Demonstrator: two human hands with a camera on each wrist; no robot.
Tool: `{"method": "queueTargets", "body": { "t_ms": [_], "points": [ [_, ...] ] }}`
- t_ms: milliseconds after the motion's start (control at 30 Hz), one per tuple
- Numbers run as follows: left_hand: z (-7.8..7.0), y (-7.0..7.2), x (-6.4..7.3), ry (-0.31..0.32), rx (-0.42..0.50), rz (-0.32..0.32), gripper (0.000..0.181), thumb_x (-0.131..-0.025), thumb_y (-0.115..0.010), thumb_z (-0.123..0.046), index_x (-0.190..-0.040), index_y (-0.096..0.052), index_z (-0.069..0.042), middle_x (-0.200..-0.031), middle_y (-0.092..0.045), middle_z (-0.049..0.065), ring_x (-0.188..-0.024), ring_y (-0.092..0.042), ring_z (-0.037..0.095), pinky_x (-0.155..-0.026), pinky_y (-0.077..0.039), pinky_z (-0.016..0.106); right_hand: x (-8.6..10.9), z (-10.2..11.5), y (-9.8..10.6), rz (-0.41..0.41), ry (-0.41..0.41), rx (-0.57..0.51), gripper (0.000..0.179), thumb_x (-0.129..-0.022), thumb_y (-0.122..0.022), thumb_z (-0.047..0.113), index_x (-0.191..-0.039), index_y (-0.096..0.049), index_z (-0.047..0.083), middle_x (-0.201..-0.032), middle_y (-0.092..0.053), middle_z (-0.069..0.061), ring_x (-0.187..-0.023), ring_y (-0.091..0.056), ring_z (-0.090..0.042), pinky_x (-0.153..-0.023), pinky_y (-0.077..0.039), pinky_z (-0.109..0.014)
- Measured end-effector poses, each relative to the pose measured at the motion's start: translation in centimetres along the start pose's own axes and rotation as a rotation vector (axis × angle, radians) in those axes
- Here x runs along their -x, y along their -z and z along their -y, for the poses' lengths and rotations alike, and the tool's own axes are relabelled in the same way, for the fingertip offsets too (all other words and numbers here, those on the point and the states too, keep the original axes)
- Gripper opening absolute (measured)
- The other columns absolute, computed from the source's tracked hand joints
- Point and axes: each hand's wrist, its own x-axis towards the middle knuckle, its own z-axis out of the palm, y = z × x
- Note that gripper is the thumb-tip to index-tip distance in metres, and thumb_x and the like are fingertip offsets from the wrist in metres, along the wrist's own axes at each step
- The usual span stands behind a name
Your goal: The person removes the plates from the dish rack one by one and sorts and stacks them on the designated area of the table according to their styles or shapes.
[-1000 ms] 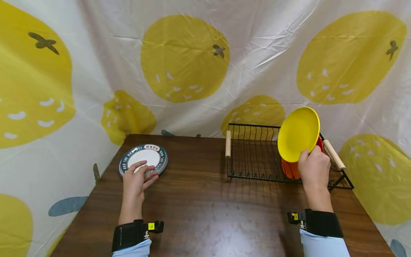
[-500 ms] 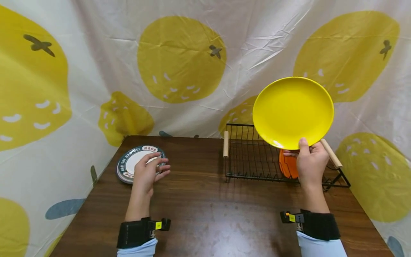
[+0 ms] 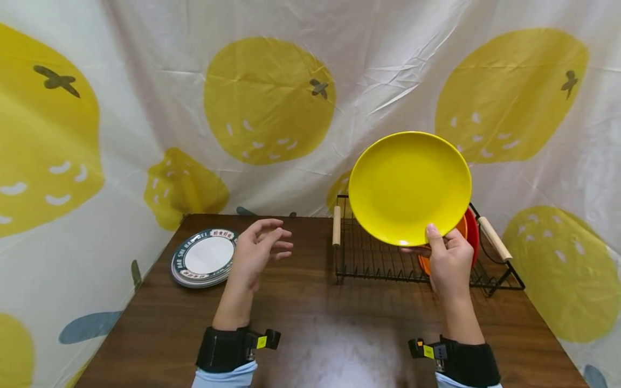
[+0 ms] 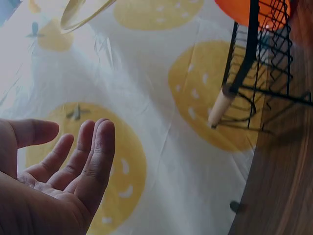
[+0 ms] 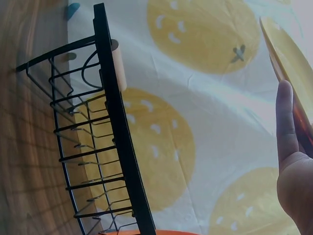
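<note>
My right hand [image 3: 451, 264] grips a yellow plate [image 3: 409, 186] by its lower rim, thumb on the front face. The plate is raised above the black wire dish rack [image 3: 375, 267], its face turned toward me. In the right wrist view the plate [image 5: 293, 63] is edge-on, with fingers behind it. My left hand [image 3: 257, 256] is in the air beside a stack of white plates [image 3: 208, 254] with dark green patterned rims, holding nothing. Its fingers are loosely bent and spread from the thumb in the left wrist view. Orange [image 3: 424, 264] and red plates [image 3: 473, 237] stand in the rack's right end, partly hidden.
The rack has wooden handles [image 3: 337, 226] at its two ends and stands on the right of a brown wooden table [image 3: 310, 328]. A fruit-print curtain [image 3: 271, 102] hangs close behind the table and along its sides.
The yellow plate has come up from the rack's right end, turned to face me and shifted left. My left hand has moved right, away from the plate stack.
</note>
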Motion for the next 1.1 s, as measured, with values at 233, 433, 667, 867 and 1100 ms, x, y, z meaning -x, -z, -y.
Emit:
{"method": "queueTargets", "body": {
  "t_ms": [233, 433, 667, 867, 1100],
  "points": [
    [-0.1, -2.0, -0.6, -0.05, 0.038, 0.075, 0.025, -0.108, -0.061, -0.01, -0.131, -0.064, -0.003, -0.104, -0.079, 0.007, -0.091, -0.079, 0.028, -0.079, -0.069, 0.037, 0.5, -0.2, 0.0, -0.024, -0.046, 0.024, 0.025, -0.108, -0.061, 0.013, -0.119, -0.065, -0.008, -0.097, -0.078, 0.0, -0.07, -0.078, -0.013, -0.065, -0.067, -0.028],
    [0.0, -3.1, -0.7, -0.08, 0.035, 0.097, 0.025, -0.107, -0.064, -0.012, -0.13, -0.065, -0.004, -0.108, -0.078, 0.012, -0.096, -0.078, 0.035, -0.079, -0.069, 0.037, 0.6, -0.9, -0.1, 0.002, -0.065, 0.106, 0.029, -0.108, -0.062, 0.014, -0.123, -0.065, -0.011, -0.093, -0.079, 0.008, -0.076, -0.077, -0.007, -0.07, -0.066, -0.023],
    [1.3, -3.2, -0.1, -0.082, 0.023, 0.076, 0.025, -0.106, -0.065, -0.013, -0.129, -0.065, -0.004, -0.11, -0.078, 0.015, -0.088, -0.078, 0.021, -0.08, -0.069, 0.038, 1.8, -1.2, -0.4, 0.032, -0.121, 0.165, 0.03, -0.108, -0.062, 0.014, -0.126, -0.066, -0.01, -0.096, -0.078, 0.011, -0.084, -0.077, -0.006, -0.075, -0.066, -0.022],
    [2.0, -2.8, 0.6, -0.068, 0.039, 0.07, 0.024, -0.106, -0.065, -0.011, -0.129, -0.065, -0.004, -0.111, -0.077, 0.017, -0.088, -0.079, 0.022, -0.08, -0.069, 0.037, 2.8, -1.4, -0.7, 0.036, -0.109, 0.222, 0.028, -0.107, -0.063, 0.013, -0.124, -0.07, -0.009, -0.099, -0.078, 0.012, -0.085, -0.069, -0.006, -0.079, -0.062, -0.015],
    [1.1, -3.1, 0.0, -0.115, 0.007, 0.133, 0.028, -0.105, -0.067, -0.015, -0.132, -0.065, -0.005, -0.121, -0.074, 0.027, -0.094, -0.079, 0.024, -0.082, -0.069, 0.039, 2.5, -1.2, -1.8, 0.044, -0.055, 0.139, 0.024, -0.106, -0.062, 0.005, -0.119, -0.069, -0.014, -0.097, -0.079, 0.008, -0.086, -0.071, -0.006, -0.079, -0.063, -0.016]
  ]
}}
